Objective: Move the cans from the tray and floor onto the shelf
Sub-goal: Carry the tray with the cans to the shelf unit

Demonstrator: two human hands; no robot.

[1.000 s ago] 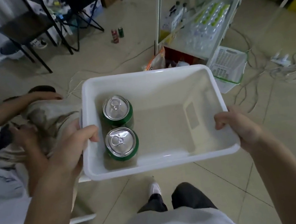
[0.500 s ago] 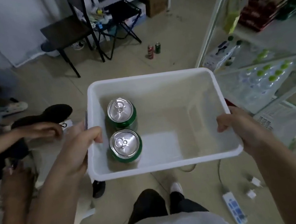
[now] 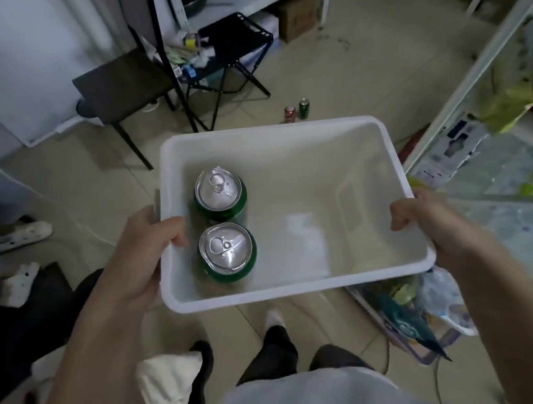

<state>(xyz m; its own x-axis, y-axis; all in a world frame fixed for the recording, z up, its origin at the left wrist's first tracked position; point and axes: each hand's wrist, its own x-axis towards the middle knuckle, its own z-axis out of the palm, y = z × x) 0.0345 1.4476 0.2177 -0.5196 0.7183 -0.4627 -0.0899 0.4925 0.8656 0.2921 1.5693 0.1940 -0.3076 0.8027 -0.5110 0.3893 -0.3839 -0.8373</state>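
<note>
L hand [image 3: 149, 247] and R hand [image 3: 430, 221] gripped opp. rims of white tray [image 3: 303, 286]. Btwn them, nearer L: 2 green cans [image 3: 227, 251], upright, touching. Ahead on floor: red can [image 3: 290, 114] + green can [image 3: 304, 108]. Shelf [image 3: 466, 80] to R; none shelved yet, by my read.

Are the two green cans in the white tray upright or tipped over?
Upright: both green cans show round silver tops with pull tabs facing up.
</note>
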